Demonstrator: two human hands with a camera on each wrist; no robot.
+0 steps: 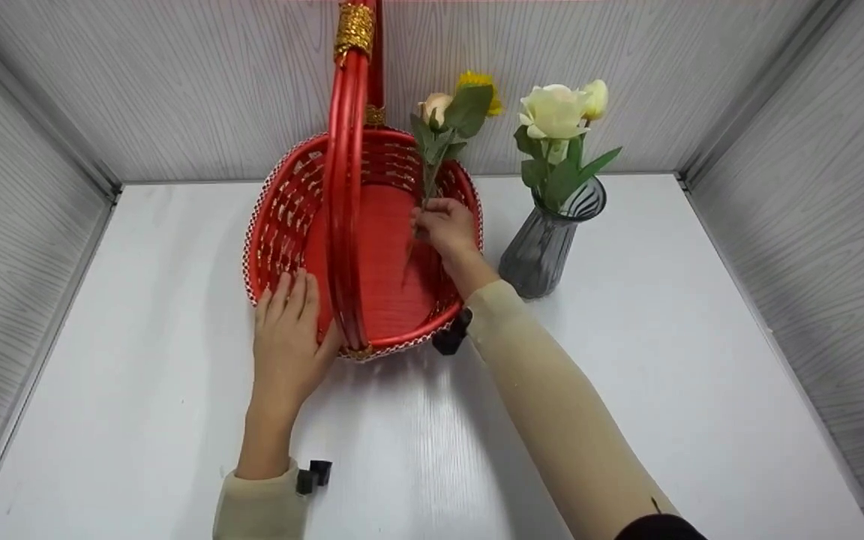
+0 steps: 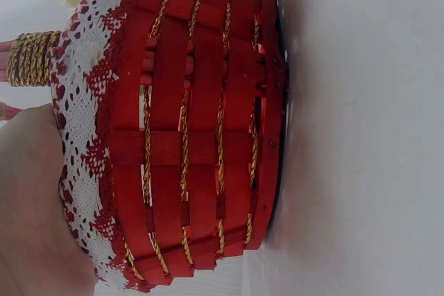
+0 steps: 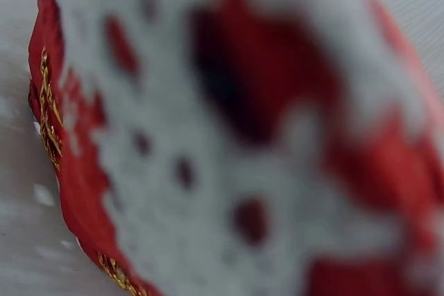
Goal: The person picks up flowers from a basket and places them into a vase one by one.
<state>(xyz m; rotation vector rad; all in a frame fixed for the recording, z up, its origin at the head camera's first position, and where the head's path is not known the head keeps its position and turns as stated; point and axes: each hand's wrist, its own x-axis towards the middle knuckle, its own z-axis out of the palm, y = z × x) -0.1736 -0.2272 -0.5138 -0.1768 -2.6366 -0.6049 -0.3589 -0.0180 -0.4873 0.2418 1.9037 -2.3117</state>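
Observation:
A red woven basket (image 1: 402, 292) with a tall arched handle stands on the table. My left hand (image 1: 286, 337) rests over its near-left rim, fingers fairly straight and reaching inside, thumb beside the handle's base. In the left wrist view the palm lies against the white lace trim (image 2: 87, 136). Over the basket's right side my right hand (image 1: 448, 229) pinches the stem of a peach rose (image 1: 438, 109). A yellow flower (image 1: 481, 88) shows behind the rose's leaf; whether its stem is held too is unclear. Lace, close and blurred, fills much of the right wrist view.
Right of the basket stands a grey ribbed glass vase (image 1: 541, 255), holding a cream rose (image 1: 554, 112) and a pale tulip-like bud (image 1: 595, 99). The white table (image 1: 672, 360) is bounded by grey wood-grain panels (image 1: 199, 97) at the back and both sides.

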